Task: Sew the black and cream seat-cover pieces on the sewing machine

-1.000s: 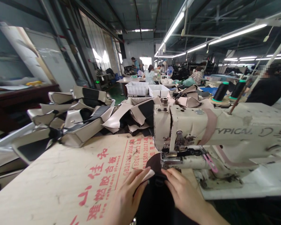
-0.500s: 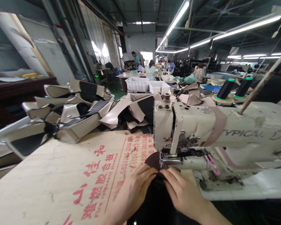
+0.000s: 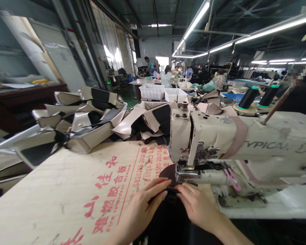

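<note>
My left hand point(image 3: 142, 204) and my right hand point(image 3: 196, 202) press and pinch a black fabric piece point(image 3: 169, 217) at the front of an industrial sewing machine point(image 3: 206, 143). Their fingertips nearly meet over a folded black edge or strap. A rounded dark brown flap point(image 3: 169, 173) of the material lies under the machine's presser foot area, which sits just beyond my fingers. The needle area is partly hidden by machine parts. The black piece hangs down over the table's near edge.
A plywood table top point(image 3: 66, 194) with red print spreads left. Beyond it lies a heap of beige-and-black upholstery pieces point(image 3: 86, 126). Black thread cones point(image 3: 248, 98) stand behind the machine. White crates point(image 3: 151, 92) and several workers are farther back; a co-worker point(image 3: 295, 102) sits right.
The view has turned slightly, shifting the machine rightward in the picture. My hands have gathered the black piece closer, and the pale edge once under my left fingers no longer shows.
</note>
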Available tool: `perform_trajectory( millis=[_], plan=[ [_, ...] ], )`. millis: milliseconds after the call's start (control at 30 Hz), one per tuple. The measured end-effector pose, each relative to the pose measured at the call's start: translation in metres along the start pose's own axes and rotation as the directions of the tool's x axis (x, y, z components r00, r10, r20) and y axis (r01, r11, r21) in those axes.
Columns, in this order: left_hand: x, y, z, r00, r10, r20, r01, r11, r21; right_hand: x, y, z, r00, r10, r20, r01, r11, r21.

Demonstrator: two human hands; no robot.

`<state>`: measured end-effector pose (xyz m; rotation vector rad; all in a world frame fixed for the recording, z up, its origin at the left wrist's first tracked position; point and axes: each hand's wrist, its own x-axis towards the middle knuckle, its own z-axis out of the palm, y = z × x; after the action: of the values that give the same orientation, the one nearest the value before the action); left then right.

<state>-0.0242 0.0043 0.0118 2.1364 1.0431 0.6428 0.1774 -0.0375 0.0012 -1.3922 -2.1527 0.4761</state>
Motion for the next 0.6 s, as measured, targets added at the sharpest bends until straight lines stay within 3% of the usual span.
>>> perform_trajectory(
  millis=[200, 333, 400, 600],
  plan=[
    [0.011, 0.003, 0.0, 0.984, 0.18, -0.002, -0.179, 0.979, 0.096, -0.007, 0.003, -0.003, 0.989, 0.135, -0.055, -0.11, 0.941, 0.319],
    [0.006, -0.008, 0.002, 0.955, 0.292, -0.056, -0.277, 0.942, 0.188, -0.011, 0.008, 0.01, 0.968, 0.061, -0.244, 0.004, 0.967, 0.255],
    [0.005, -0.013, 0.001, 0.941, 0.337, -0.03, -0.321, 0.917, 0.236, -0.01, 0.009, 0.013, 0.959, 0.013, -0.282, 0.042, 0.981, 0.187],
    [0.007, -0.015, -0.007, 0.94, 0.299, 0.165, -0.335, 0.899, 0.282, 0.005, 0.013, 0.0, 0.993, -0.085, -0.084, 0.094, 0.989, 0.11]
  ],
)
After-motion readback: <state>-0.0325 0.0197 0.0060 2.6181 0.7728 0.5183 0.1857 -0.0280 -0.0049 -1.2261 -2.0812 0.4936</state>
